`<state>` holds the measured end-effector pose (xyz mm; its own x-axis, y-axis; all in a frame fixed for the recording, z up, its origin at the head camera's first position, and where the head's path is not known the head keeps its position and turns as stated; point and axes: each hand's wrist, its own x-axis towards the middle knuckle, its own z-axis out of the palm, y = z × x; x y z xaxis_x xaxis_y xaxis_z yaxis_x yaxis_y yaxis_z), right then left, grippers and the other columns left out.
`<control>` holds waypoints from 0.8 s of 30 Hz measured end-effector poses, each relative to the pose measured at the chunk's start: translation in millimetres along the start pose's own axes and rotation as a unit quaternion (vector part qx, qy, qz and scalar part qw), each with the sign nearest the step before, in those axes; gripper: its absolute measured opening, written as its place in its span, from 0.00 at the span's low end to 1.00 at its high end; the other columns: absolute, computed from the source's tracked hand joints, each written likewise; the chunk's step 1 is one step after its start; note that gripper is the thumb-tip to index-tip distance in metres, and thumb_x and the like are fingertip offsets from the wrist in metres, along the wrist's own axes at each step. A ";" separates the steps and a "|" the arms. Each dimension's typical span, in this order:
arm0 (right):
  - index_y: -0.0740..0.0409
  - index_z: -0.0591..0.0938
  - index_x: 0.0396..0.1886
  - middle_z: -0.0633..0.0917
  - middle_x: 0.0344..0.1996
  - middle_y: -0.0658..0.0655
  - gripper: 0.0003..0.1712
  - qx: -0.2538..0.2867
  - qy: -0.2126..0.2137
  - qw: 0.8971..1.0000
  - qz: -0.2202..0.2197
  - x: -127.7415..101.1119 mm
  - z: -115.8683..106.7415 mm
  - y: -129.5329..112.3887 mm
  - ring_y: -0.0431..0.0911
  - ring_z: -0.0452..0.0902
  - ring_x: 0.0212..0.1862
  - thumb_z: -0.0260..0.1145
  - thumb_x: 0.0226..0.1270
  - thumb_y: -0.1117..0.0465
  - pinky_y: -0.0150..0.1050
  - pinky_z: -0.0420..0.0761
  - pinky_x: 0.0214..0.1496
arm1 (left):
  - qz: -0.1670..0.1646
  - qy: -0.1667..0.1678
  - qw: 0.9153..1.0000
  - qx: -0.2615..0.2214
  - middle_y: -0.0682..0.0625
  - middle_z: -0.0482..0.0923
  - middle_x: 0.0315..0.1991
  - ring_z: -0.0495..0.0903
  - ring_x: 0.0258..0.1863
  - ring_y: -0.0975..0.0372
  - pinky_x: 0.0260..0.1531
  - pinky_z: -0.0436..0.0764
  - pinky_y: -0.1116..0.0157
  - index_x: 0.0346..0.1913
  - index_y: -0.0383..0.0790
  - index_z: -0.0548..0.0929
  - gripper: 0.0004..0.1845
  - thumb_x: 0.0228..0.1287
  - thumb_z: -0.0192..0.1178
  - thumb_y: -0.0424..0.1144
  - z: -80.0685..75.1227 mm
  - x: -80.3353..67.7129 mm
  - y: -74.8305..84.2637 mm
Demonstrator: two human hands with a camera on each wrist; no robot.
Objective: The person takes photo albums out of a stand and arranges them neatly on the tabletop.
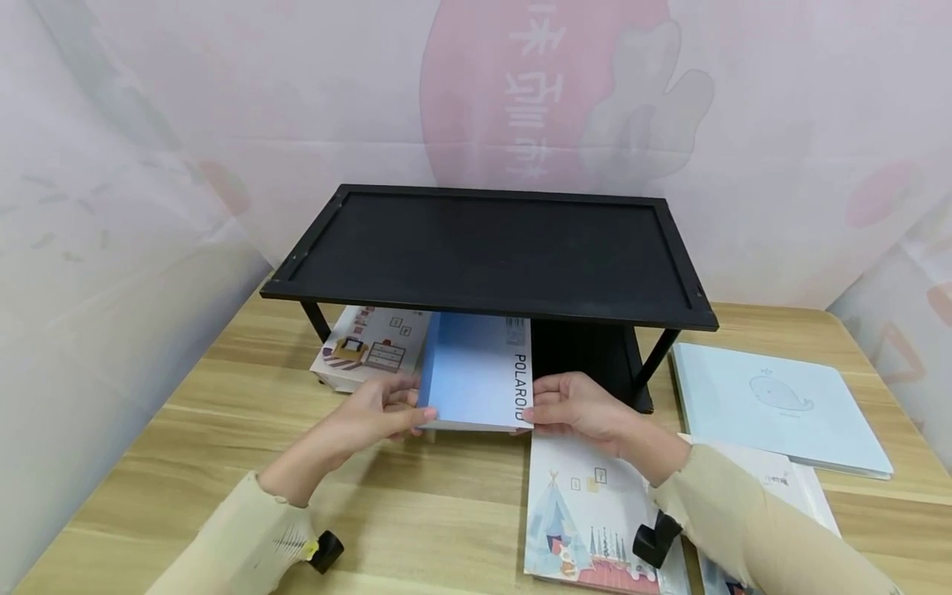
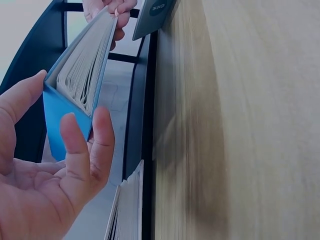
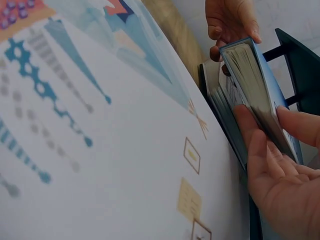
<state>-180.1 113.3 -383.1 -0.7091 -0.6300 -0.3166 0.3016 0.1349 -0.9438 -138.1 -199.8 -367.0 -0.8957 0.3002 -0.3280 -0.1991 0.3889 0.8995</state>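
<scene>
A thick blue-and-white photo album (image 1: 476, 372) marked POLAROID lies between my two hands, its far part under the top board of a black two-tier rack (image 1: 491, 248). My left hand (image 1: 375, 409) grips its left near corner, thumb on top and fingers underneath. Opposite, my right hand (image 1: 576, 409) holds the right near corner the same way. In the left wrist view the blue spine of the album (image 2: 67, 120) and its fanned page edges show. The right wrist view has the album (image 3: 257, 90) tilted above the rack's lower board, with fingers beneath it.
A white album with furniture drawings (image 1: 375, 351) lies on the rack's lower tier at left. To the right, a pale blue whale album (image 1: 781, 405) and white illustrated albums, one with a tent picture (image 1: 580, 512), lie on the wooden table (image 1: 416, 512). Slanted legs (image 1: 658, 359) support the top board.
</scene>
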 end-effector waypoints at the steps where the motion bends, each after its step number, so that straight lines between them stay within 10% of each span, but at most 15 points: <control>1: 0.77 0.70 0.63 0.84 0.54 0.67 0.28 0.001 -0.004 1.000 0.000 -1.2 1.4 0.3 0.48 0.87 0.50 0.66 0.68 0.68 0.38 0.83 0.56 | 0.000 -0.001 1.000 0.001 0.36 0.74 0.57 0.81 0.40 0.60 0.41 0.83 0.61 0.73 0.22 0.55 0.45 0.66 0.66 0.47 0.3 -1.4 -0.1; 24: 0.75 0.71 0.61 0.86 0.53 0.65 0.26 0.023 -0.009 0.999 0.023 -25.3 25.0 7.3 0.45 0.86 0.50 0.66 0.67 0.68 0.37 0.83 0.55 | 0.006 -0.017 0.999 0.026 0.33 0.72 0.59 0.82 0.42 0.59 0.39 0.83 0.59 0.71 0.21 0.59 0.45 0.63 0.69 0.47 5.4 -27.0 -0.4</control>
<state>-144.0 111.0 -379.7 -0.6824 -0.6380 -0.3567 0.3622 0.1288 -0.9232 -111.7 -203.3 -360.0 -0.8835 0.3342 -0.3281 -0.1670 0.4296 0.8874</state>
